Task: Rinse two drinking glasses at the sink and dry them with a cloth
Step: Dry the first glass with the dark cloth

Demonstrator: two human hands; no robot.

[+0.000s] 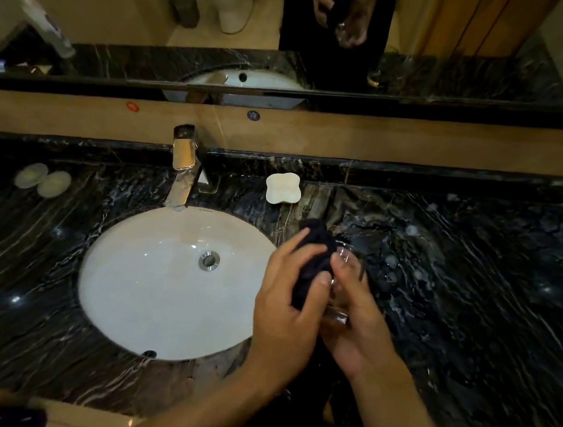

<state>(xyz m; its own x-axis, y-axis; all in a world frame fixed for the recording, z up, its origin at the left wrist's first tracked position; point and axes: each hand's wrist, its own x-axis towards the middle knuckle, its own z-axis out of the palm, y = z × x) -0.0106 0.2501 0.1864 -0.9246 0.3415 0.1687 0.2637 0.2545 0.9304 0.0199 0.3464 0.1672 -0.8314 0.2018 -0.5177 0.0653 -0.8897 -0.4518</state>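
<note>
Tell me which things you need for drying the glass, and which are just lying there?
Needed: the glass in the right hand; the dark cloth in the left hand; sink and tap.

Just lying there: white soap dish; two round pale soaps.

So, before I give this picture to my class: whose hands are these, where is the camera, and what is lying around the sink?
There is no machine here. A person wears a wide-angle camera on the head, looking forward and down, so the two hands are their own. The left hand grips a dark cloth and works it against a clear drinking glass, which the right hand holds. Both are above the black marble counter, just right of the white sink. The faucet shows no running water. Behind the sink lie a white soap dish and, to the left, two pale round pads. The mirror above repeats the hands.
</note>
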